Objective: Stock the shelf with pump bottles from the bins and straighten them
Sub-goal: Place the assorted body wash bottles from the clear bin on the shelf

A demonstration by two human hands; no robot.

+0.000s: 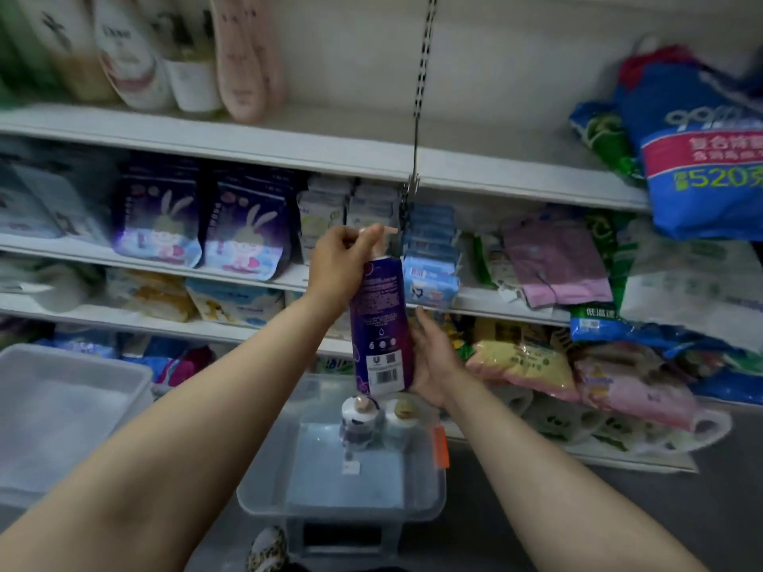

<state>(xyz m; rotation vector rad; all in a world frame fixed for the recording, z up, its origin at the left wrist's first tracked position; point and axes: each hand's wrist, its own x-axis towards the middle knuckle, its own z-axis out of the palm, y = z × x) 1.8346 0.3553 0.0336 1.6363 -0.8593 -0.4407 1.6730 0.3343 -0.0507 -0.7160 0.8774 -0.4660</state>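
Item: purple pump bottle (382, 324), held mid-air above the clear bin (342, 489), long axis near upright, pump toward 12 o'clock. Left hand (344, 258) curls round the pump head; right hand (431, 361) cups the base from 3 o'clock, fingers wrapped behind. Open top shelf (351, 134) lies at 12 o'clock. Two bottles (377, 419) remain in bin.
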